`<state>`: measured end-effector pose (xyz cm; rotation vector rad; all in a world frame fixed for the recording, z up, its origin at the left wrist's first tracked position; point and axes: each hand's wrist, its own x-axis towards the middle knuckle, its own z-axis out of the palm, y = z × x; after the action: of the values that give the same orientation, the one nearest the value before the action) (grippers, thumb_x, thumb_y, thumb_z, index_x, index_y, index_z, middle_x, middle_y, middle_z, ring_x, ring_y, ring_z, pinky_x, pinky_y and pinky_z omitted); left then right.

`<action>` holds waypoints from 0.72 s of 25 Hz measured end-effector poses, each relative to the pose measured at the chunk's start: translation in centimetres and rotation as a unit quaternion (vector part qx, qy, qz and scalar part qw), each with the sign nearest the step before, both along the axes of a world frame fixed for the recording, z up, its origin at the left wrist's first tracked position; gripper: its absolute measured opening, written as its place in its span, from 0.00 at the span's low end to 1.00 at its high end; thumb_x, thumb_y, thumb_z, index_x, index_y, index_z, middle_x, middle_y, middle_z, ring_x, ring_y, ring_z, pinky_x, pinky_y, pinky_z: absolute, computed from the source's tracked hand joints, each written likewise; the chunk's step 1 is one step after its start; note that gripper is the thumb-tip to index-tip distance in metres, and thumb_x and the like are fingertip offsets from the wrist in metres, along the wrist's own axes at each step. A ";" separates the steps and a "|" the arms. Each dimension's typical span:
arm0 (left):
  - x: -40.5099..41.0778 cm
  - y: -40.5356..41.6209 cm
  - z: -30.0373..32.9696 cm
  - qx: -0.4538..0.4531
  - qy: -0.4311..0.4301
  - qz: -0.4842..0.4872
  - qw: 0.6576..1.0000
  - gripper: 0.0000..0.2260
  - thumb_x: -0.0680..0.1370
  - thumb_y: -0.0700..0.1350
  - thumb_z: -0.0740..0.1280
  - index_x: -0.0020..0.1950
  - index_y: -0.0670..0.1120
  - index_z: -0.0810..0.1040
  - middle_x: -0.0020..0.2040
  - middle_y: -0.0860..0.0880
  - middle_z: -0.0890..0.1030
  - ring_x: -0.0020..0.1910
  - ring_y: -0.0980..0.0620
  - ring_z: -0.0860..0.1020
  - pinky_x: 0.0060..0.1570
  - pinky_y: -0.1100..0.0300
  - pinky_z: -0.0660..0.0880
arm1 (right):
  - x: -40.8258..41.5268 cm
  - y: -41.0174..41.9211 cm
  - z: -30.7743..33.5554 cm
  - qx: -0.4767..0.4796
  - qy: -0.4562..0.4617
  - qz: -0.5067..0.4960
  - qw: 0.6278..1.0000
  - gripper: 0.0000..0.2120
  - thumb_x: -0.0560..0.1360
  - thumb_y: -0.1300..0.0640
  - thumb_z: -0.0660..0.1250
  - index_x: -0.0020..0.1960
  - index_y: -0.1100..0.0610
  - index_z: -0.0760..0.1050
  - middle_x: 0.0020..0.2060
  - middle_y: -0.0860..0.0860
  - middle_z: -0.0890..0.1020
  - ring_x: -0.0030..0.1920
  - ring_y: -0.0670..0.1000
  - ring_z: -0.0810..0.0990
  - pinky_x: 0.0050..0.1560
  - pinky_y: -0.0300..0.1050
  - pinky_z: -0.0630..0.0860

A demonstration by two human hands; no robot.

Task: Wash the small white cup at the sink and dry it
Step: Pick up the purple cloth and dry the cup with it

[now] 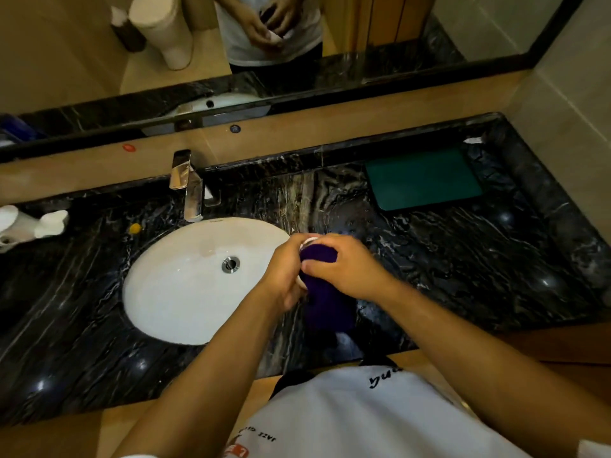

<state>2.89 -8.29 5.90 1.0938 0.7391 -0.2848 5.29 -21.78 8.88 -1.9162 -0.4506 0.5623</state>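
My left hand (285,272) grips the small white cup (309,241), of which only a bit of rim shows above my fingers. My right hand (347,266) presses a dark purple cloth (319,256) into and over the cup, and the rest of the cloth (327,312) hangs down below both hands. The hands are joined just right of the white oval sink (185,292), above the black marble counter (463,259). The chrome tap (188,186) stands behind the basin with no water running.
A green mat (423,180) lies at the back right of the counter. White dispensers (29,223) stand at the far left, near a small yellow object (135,228). A mirror (297,44) runs along the back wall.
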 end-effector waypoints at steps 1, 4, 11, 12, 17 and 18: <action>0.0 -0.1 0.0 0.001 0.001 -0.009 1.000 0.13 0.76 0.46 0.65 0.39 0.48 0.88 0.38 0.45 0.87 0.36 0.48 0.85 0.32 0.57 0.80 | 0.6 -0.5 0.4 -0.057 -0.037 0.070 0.995 0.09 0.70 0.53 0.74 0.49 0.43 0.82 0.43 0.45 0.82 0.42 0.46 0.82 0.40 0.40 0.78; -0.2 -1.3 -0.3 0.000 0.019 -0.006 1.000 0.13 0.77 0.48 0.64 0.39 0.46 0.86 0.36 0.45 0.85 0.34 0.48 0.84 0.29 0.57 0.77 | 1.7 -1.0 0.9 -0.274 -0.185 0.163 0.929 0.15 0.71 0.51 0.72 0.57 0.53 0.77 0.47 0.51 0.77 0.47 0.56 0.79 0.42 0.48 0.75; 0.5 -1.9 0.9 -0.004 0.009 0.016 1.000 0.11 0.78 0.46 0.64 0.49 0.41 0.82 0.41 0.41 0.82 0.39 0.44 0.82 0.37 0.56 0.78 | -0.7 -0.5 -1.6 -0.141 -0.260 -0.132 0.946 0.13 0.77 0.50 0.70 0.56 0.57 0.75 0.52 0.54 0.77 0.47 0.56 0.79 0.44 0.53 0.77; 0.7 -1.9 1.1 0.013 -0.002 0.015 1.000 0.13 0.78 0.46 0.64 0.52 0.39 0.83 0.44 0.40 0.84 0.43 0.42 0.83 0.39 0.54 0.79 | -0.7 -0.3 -1.5 -0.083 -0.199 -0.192 0.957 0.12 0.76 0.49 0.71 0.55 0.55 0.76 0.51 0.52 0.78 0.47 0.54 0.80 0.45 0.51 0.78; 1.5 -1.5 1.9 0.009 -0.016 -0.015 1.000 0.12 0.78 0.47 0.63 0.46 0.45 0.86 0.39 0.44 0.86 0.37 0.48 0.85 0.34 0.56 0.81 | -0.1 -0.3 -0.7 0.143 0.050 -0.183 0.971 0.06 0.72 0.55 0.77 0.46 0.48 0.81 0.37 0.42 0.86 0.37 0.40 0.83 0.38 0.37 0.78; 1.7 -1.3 2.1 0.011 -0.021 -0.020 1.000 0.11 0.77 0.46 0.64 0.45 0.46 0.86 0.38 0.44 0.86 0.36 0.48 0.85 0.33 0.57 0.81 | 0.2 -0.7 -0.2 0.140 0.040 -0.120 0.982 0.09 0.72 0.58 0.77 0.46 0.46 0.81 0.37 0.40 0.86 0.37 0.38 0.83 0.38 0.34 0.77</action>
<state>4.55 -9.55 7.99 1.1335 0.6841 -0.2880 5.49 -22.52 8.70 -1.6427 -0.2286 0.3938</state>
